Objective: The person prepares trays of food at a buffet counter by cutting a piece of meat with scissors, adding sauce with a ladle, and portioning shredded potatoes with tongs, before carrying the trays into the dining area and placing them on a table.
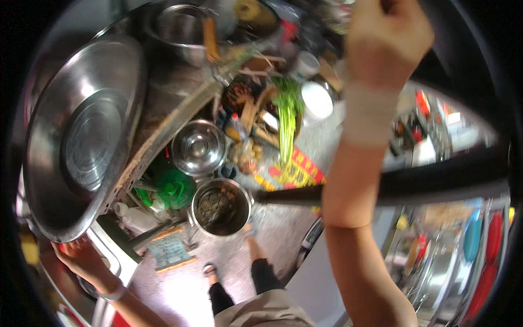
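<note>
A large steel basin (94, 135) stands tilted at the left, its lower rim at the fingers of my left hand (88, 263), which grips that rim from below. Raised at the top right is my right hand (390, 32), its fingers bent and partly cut off by the picture's edge; whether it holds something cannot be told. Below, between the arms, a steel pot (220, 206) with dark contents is on or near the floor, beside a round steel lid or bowl (199, 148). Leafy green stalks (287, 118) lie over a basket close to a white tub (316, 102).
A worktop edge (163, 126) runs diagonally beside the basin, with another steel pot (179, 28) farther back. Under it stand a green plastic container (175, 189) and a white jug (137, 216). A dark bar (294, 195) crosses toward the right, where crowded shelves (433, 261) stand.
</note>
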A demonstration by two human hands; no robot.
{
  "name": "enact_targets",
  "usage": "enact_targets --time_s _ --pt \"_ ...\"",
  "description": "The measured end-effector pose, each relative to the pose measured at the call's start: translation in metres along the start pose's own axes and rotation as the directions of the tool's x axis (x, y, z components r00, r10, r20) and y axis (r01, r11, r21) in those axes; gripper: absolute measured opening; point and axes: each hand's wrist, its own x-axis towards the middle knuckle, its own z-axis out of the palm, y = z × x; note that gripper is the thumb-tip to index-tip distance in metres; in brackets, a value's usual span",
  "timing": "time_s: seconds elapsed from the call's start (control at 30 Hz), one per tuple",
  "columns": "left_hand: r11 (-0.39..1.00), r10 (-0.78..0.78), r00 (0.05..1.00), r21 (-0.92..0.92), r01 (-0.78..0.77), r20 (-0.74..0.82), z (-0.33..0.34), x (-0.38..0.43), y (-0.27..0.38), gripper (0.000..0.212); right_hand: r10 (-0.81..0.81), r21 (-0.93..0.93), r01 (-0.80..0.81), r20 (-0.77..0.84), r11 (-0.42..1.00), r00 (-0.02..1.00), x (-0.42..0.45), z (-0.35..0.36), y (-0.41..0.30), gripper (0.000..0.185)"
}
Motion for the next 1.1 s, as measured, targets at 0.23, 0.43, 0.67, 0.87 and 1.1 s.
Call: enact_targets --time_s 0.23,0.43,0.67,0.87,1.1 --pt "0.736 0.022 0.576 0.376 -0.562 0.817 0.028 -0.208 0.005 0.057 0.237 0.289 -0.262 0.117 0.921 0.964 -0.187 -0.168 -0.087 0.022" --pt "0.968 -0.008 -0.013 0.004 -0.252 1.000 0.063 -0.384 0.010 0.073 0.752 0.151 -0.814 0.320 0.560 0.577 -0.236 -0.320 -0.093 0.015" --pt "0.815 -0.288 -0.488 0.479 0.326 0.824 0.133 -0.575 0.025 0.016 0.949 0.687 -0.725 0.254 -0.040 0.189 -0.281 -0.487 0.007 0.057" --pt "0.071 -0.535 -0.675 0.823 0.564 0.509 0.307 -0.725 0.028 0.024 0.932 0.397 -0.851 0.254 -0.344 -0.258 -0.319 -0.550 0.119 0.047" --pt "0.075 -0.548 -0.688 0.847 0.526 0.476 0.504 -0.832 0.001 0.024 0.796 0.625 -0.497 0.522 -0.602 -0.308 -0.242 -0.570 0.304 0.025"
